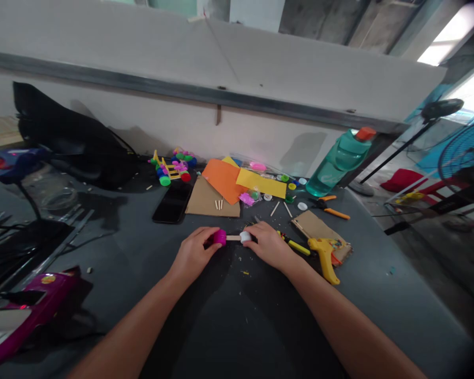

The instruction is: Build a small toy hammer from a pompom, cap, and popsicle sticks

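left hand [193,250] clamped on magenta cap [220,237] | right hand [270,245] clamped on white cap [245,237] | wooden stick [233,238] between caps, over table [237,326] | step, judged: aligning caps on stick | next: calls for steady hold

Magenta cap [220,238] partly behind the left hand [193,252]

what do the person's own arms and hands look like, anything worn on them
The left hand and right hand are both bare, with no gloves showing. No sleeve, watch or bracelet shows on the left forearm or the right forearm, which widen toward the bottom of the picture. No ring can be made out, though the fingers are too small to be sure.
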A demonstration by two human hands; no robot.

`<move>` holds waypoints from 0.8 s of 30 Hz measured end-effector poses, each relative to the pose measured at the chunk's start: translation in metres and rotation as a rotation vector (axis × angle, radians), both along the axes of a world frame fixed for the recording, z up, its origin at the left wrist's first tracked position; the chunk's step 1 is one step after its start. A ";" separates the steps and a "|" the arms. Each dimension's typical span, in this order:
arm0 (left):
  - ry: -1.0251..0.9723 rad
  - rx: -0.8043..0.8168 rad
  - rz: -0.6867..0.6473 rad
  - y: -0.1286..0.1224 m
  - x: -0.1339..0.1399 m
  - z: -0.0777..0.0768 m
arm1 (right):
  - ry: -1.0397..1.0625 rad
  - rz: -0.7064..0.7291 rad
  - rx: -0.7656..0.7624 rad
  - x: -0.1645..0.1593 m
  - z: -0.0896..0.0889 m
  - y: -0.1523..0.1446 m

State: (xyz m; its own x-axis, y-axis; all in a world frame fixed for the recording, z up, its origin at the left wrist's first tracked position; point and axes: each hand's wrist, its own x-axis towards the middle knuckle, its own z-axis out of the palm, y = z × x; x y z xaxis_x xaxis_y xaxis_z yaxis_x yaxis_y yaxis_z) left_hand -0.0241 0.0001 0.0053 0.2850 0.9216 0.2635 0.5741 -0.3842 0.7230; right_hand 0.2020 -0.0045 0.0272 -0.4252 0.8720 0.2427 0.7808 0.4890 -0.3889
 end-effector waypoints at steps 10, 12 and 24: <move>-0.032 -0.053 0.083 0.000 0.003 0.000 | -0.051 0.013 0.033 -0.004 0.002 -0.001; -0.030 -0.056 0.087 0.001 0.004 0.000 | -0.054 0.011 0.039 -0.004 0.002 -0.002; -0.018 -0.061 0.075 0.000 0.003 0.000 | -0.045 0.001 0.052 -0.005 -0.001 -0.002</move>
